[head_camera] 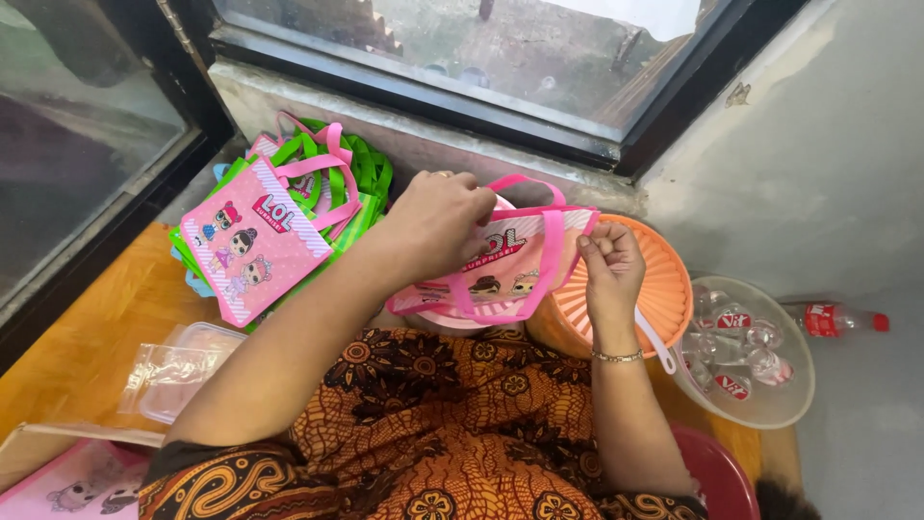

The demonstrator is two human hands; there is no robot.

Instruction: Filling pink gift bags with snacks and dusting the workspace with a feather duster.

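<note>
From the head cam I've got my left hand (438, 223) and right hand (608, 262) both pinched shut on the pink bag (500, 265) mid-frame above the orange lid (664, 279), and honestly that thin rim could slip and drop.

A small pink tote bag (510, 260) with cartoon dolls and pink handles hangs stretched between my pinching fingers, mouth open, tilted toward my lap.
</note>
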